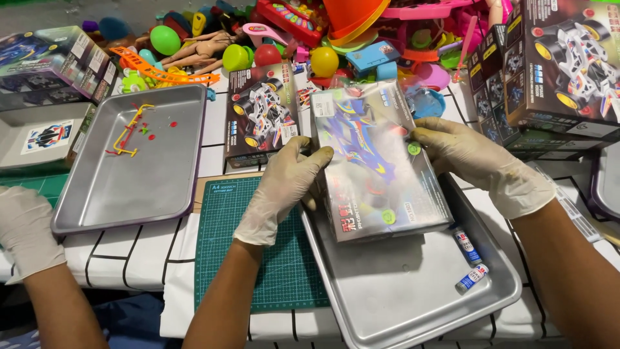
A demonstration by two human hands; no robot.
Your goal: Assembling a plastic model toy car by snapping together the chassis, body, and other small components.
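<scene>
Both gloved hands hold a shrink-wrapped toy-car box (378,161) over the near tray (413,284). The left hand (284,187) clasps the box's left edge, thumb on top; the right hand (481,161) grips the right edge with fingers curled over it. The box is tilted, its lower corner resting on or just above the tray, I cannot tell which. Two small batteries (468,258) lie in the tray just beside it. To handle it well, I judge the slick wrap calls for firm pressure on the edges, and the box should stay low over the tray, off the batteries. Another person's gloved hand (26,229) rests at the left, near a second tray (135,161).
</scene>
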